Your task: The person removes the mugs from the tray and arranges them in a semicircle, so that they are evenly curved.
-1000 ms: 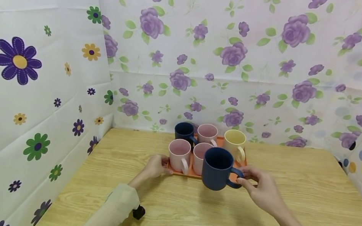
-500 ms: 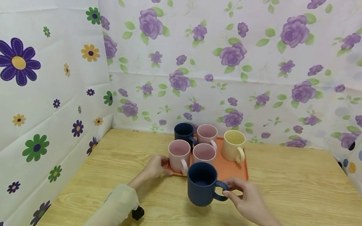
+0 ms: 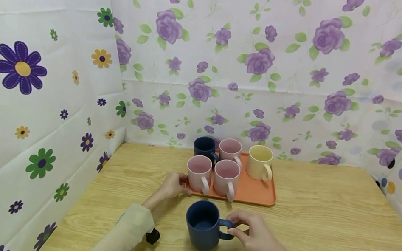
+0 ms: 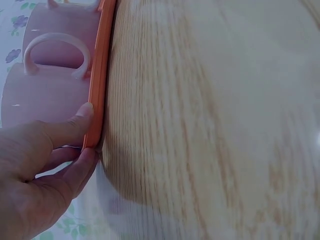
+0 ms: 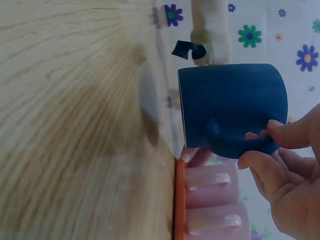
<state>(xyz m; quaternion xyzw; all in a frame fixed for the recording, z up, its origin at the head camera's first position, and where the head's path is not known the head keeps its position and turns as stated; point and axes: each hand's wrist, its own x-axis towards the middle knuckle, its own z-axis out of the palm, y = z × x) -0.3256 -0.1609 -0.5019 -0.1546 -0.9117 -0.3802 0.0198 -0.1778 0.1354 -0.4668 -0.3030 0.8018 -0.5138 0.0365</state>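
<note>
My right hand (image 3: 253, 233) pinches the handle of a dark blue mug (image 3: 205, 235), in front of the tray. The right wrist view shows this blue mug (image 5: 235, 100) above the table, thumb and fingers at its handle. My left hand (image 3: 172, 185) grips the near left corner of an orange tray (image 3: 257, 193); in the left wrist view its thumb presses the tray's rim (image 4: 97, 95). On the tray stand pink mugs (image 3: 198, 172), (image 3: 225, 178), (image 3: 230, 149), a second dark blue mug (image 3: 203, 146) and a yellow mug (image 3: 257, 163).
Bare orange surface shows at the tray's near right. The wooden table (image 3: 327, 212) extends around the tray and the hands. A purple-flowered cloth (image 3: 233, 61) hangs behind, and a daisy-patterned cloth (image 3: 51, 121) stands on the left.
My right hand has moved the blue mug from over the tray's front right toward me, left and down. The near pink mug and the tray's right part are uncovered. My left hand stays put.
</note>
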